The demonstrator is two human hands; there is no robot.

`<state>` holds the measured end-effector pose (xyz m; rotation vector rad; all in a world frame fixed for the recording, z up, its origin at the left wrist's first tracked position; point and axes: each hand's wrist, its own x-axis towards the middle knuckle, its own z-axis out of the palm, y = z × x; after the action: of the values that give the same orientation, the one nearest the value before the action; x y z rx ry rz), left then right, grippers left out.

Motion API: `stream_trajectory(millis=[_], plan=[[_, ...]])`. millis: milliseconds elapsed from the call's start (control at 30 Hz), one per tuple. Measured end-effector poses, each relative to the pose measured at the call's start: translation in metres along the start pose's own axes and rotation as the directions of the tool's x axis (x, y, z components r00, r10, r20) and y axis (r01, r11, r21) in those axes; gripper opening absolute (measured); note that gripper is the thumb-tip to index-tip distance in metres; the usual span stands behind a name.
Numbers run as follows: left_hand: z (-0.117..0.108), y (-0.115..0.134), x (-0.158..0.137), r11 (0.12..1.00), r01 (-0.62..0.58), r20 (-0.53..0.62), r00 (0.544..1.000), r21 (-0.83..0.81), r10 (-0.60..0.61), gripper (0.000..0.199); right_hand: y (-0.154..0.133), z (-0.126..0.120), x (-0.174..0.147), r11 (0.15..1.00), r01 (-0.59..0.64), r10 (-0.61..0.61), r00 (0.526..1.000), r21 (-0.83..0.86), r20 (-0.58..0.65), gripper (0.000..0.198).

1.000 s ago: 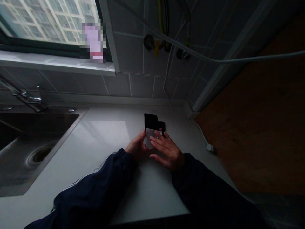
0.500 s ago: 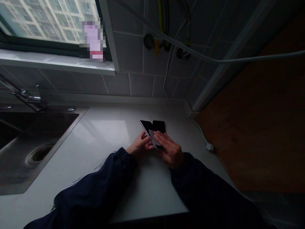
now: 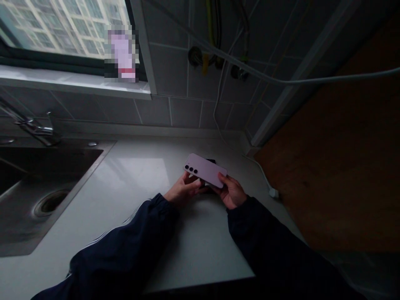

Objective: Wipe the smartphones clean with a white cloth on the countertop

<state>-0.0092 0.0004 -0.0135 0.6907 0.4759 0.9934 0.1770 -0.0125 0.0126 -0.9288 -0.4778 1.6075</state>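
Note:
A pale lilac smartphone [image 3: 204, 168] is tilted over the countertop, its back and three round camera lenses facing up. My right hand [image 3: 231, 191] grips its lower right end, thumb on the back and fingers beneath. At the lower left edge, my left hand [image 3: 183, 188] is closed around the phone's side, its fingertips partly hidden under it. Behind the phone, the corner of a flat black object [image 3: 211, 161] shows; most of it is covered, and I cannot tell what it is.
A steel sink [image 3: 70, 200] with a faucet [image 3: 37, 127] lies to the left. A white plug [image 3: 273, 193] on a cord rests at the right, beside a brown wooden panel [image 3: 337, 175]. The white countertop [image 3: 134, 233] ends at a front edge close to me. A cable hangs across the tiled wall.
The phone has turned from its dark screen side to its lilac back. My right hand has gone from lying flat over the screen to gripping the phone's right end.

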Motion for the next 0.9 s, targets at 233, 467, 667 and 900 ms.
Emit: stream_trajectory(millis=[233, 467, 667, 900], plan=[[-0.008, -0.006, 0.002, 0.992, -0.091, 0.137, 0.987, 0.088, 0.078, 0.100, 0.002, 0.005, -0.009, 0.983, -0.180, 0.183, 0.979, -0.041, 0.089, 0.017], [-0.001, 0.004, -0.001, 0.992, -0.125, 0.080, 0.989, 0.000, 0.124, 0.082, 0.003, 0.000, -0.007, 0.975, -0.191, 0.200, 0.977, -0.113, 0.072, 0.025], [-0.008, 0.008, 0.004, 0.980, -0.114, -0.005, 0.993, -0.164, 0.115, 0.079, 0.001, -0.003, -0.003, 0.981, -0.104, 0.114, 0.992, -0.162, 0.050, 0.034], [-0.001, 0.016, -0.003, 0.952, 0.022, 0.021, 1.000, -0.305, -0.016, 0.091, -0.013, -0.010, 0.007, 0.987, 0.109, -0.119, 0.989, -0.120, -0.085, 0.026]])
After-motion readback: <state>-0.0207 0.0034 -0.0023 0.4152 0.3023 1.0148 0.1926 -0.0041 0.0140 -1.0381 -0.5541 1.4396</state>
